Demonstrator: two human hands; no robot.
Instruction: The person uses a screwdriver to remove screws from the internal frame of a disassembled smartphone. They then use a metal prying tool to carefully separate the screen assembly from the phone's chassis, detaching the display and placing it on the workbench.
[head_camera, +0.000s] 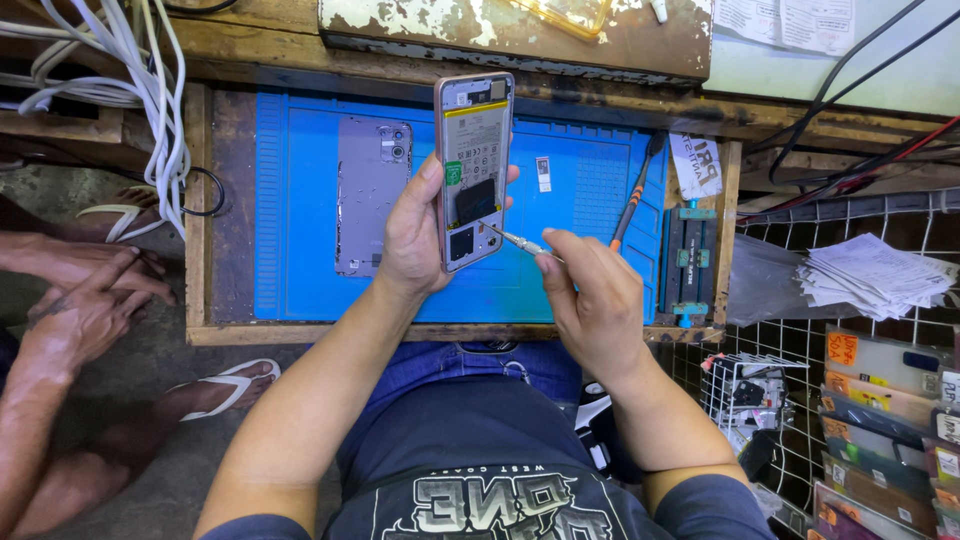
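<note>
My left hand (412, 235) grips an opened phone (473, 165) upright above the blue work mat (300, 270); its back is off, showing the battery and inner boards. My right hand (592, 295) pinches a thin metal screwdriver (516, 240), whose tip touches the phone's lower right part. The phone's removed lilac back cover (372, 195) lies flat on the mat to the left of my left hand.
An orange-handled tool (632, 205) and a small metal holder (690, 265) lie at the mat's right edge. White cables (150, 90) hang at left. Another person's clasped hands (85, 295) and sandalled feet are at far left. A wire rack with papers and packets stands right.
</note>
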